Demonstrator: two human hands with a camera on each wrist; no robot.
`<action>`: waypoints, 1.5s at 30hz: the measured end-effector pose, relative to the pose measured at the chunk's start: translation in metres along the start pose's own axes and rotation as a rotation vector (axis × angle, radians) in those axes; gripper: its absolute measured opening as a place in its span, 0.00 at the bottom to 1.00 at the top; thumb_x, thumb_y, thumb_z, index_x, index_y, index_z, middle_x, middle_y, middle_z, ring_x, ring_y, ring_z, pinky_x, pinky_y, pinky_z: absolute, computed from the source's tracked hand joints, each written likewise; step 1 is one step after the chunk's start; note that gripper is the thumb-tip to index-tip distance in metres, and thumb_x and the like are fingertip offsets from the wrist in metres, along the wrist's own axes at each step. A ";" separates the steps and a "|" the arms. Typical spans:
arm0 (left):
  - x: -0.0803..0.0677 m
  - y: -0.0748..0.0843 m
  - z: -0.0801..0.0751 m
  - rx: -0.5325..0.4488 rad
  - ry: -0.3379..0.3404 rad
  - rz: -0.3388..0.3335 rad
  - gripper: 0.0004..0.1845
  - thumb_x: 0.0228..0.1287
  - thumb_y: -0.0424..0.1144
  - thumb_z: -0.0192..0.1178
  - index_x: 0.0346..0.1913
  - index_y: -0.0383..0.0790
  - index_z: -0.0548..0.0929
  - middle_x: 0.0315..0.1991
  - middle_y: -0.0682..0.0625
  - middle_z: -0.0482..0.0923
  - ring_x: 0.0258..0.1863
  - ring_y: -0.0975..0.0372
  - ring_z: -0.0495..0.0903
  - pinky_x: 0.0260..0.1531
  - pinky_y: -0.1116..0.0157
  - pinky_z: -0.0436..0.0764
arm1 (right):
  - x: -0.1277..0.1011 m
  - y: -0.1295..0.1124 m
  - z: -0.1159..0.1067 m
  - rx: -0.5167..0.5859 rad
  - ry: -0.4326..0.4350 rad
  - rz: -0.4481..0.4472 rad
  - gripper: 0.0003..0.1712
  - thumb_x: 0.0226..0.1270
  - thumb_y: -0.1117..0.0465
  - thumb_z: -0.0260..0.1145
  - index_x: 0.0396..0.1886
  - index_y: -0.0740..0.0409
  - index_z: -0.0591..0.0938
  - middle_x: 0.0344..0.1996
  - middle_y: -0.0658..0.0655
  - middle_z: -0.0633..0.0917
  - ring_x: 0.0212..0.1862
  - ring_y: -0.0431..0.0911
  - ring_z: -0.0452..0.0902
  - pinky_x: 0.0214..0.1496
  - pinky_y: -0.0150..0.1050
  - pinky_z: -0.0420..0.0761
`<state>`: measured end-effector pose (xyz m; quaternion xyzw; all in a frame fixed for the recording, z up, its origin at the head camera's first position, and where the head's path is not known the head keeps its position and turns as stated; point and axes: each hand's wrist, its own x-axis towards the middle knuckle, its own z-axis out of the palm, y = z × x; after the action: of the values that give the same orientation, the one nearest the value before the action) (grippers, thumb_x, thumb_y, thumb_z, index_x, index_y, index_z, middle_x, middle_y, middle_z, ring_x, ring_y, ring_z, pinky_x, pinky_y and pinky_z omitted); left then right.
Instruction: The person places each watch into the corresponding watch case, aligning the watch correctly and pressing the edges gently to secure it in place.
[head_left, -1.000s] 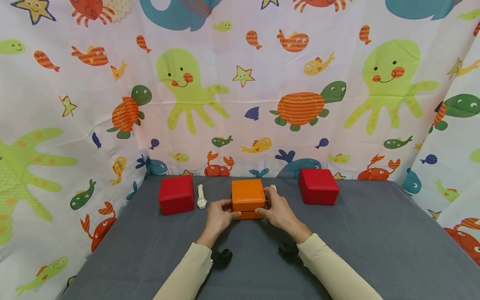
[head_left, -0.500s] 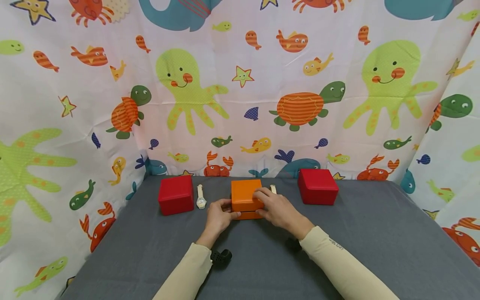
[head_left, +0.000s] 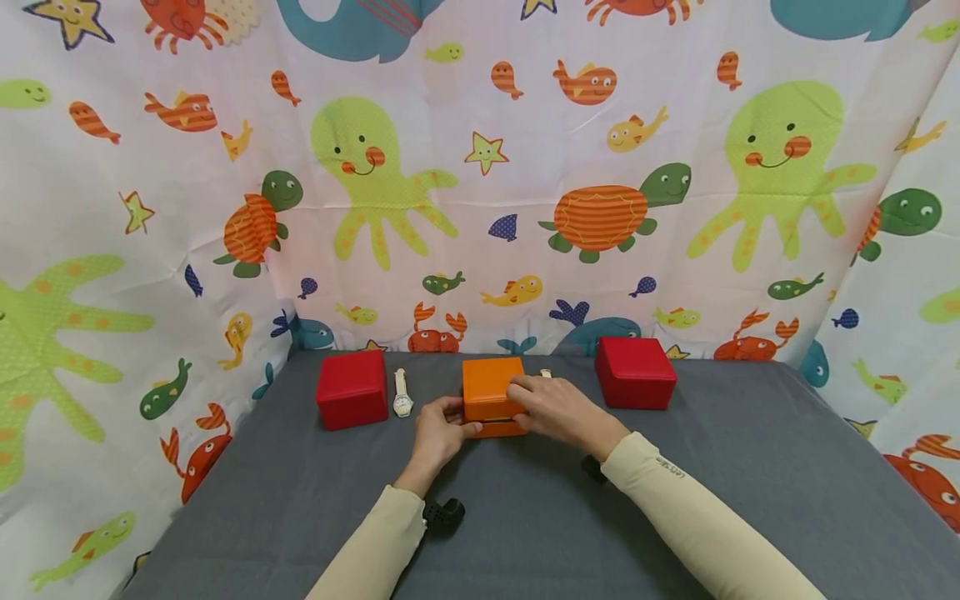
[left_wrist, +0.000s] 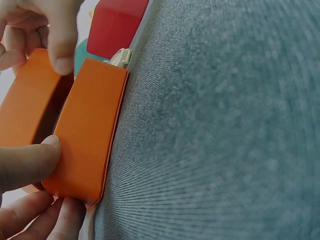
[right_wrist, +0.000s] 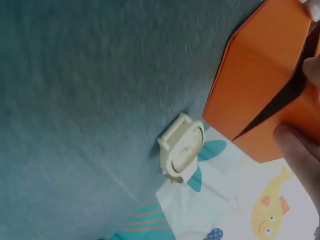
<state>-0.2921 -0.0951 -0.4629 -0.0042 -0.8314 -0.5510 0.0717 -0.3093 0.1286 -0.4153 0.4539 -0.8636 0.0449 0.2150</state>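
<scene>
At far centre, the left hand (head_left: 436, 436) grips a smooth, squarish orange box (head_left: 491, 392); the right hand (head_left: 564, 410), earlier along its right side, now pinches its parted lid (left_wrist: 27, 102).

Cannot see inside the orange box (head_left: 491, 387), nor read the small print (head_left: 670, 467) on the right sleeve (head_left: 705, 521).

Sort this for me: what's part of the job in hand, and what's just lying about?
In the job:
orange box, lid partly raised
left hand, gripping its base
right hand, holding the lid

Lying about, judging by no hand holding them:
left red box
right red box
left watch
right watch
</scene>
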 end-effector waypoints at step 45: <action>0.000 -0.001 0.004 -0.049 -0.003 -0.001 0.24 0.44 0.28 0.74 0.49 0.32 0.82 0.44 0.39 0.82 0.43 0.51 0.83 0.40 0.60 0.83 | 0.061 0.061 -0.047 0.493 -0.219 0.388 0.19 0.60 0.54 0.70 0.48 0.45 0.75 0.49 0.57 0.80 0.42 0.48 0.78 0.45 0.43 0.81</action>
<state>-0.2928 -0.0921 -0.4650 -0.0067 -0.8177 -0.5713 0.0700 -0.3727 0.1302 -0.3410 0.3212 -0.9151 0.2438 -0.0081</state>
